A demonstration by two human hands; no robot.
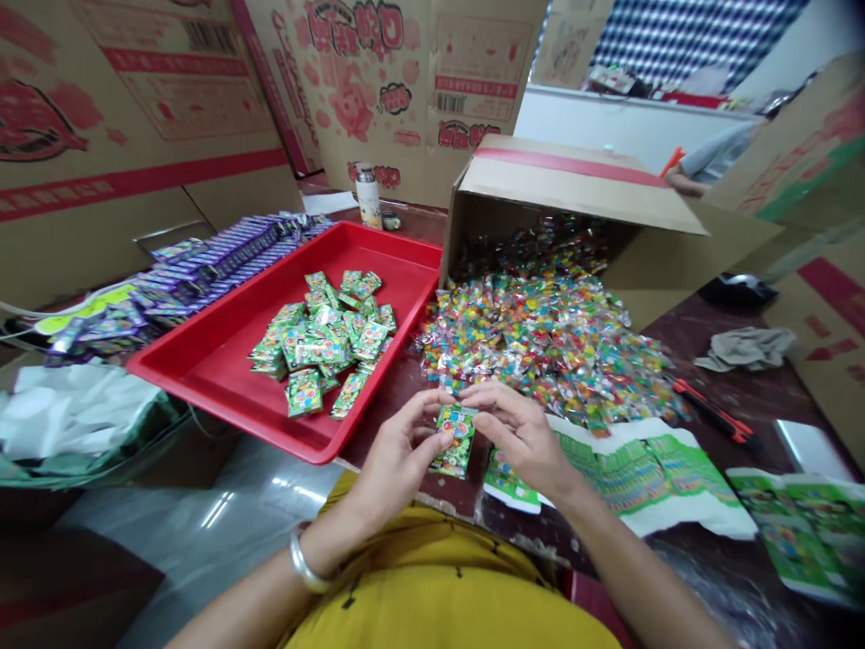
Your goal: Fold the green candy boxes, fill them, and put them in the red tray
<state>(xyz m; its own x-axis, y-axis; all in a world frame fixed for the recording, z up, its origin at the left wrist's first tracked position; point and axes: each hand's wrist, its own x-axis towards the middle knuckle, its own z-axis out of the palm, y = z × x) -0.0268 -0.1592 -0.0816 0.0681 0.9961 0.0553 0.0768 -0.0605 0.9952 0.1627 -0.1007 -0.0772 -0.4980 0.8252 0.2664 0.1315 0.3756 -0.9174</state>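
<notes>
A small green candy packet (454,455) with a colourful print is held at the table's front edge. My left hand (409,446) grips its left side, the thumb lying on its face. At the packet's upper right corner, my right hand (523,437) has its fingers and thumb closed around the edge. Fingers partly hide the packet's top. Under and beside my right wrist lie flat green printed wrappers (506,482) and a fanned row of green packaging (635,473). Beyond my hands spreads a heap of clear sachets with multicoloured candies (533,333).
Left of my hands, a red tray (203,361) holds a pile of green packets (331,333). An open carton (574,180) lies on its side behind the sachets. Purple packs (230,257), a white bottle (368,194), a red-handled tool (716,415) and a cloth (747,347) surround the area.
</notes>
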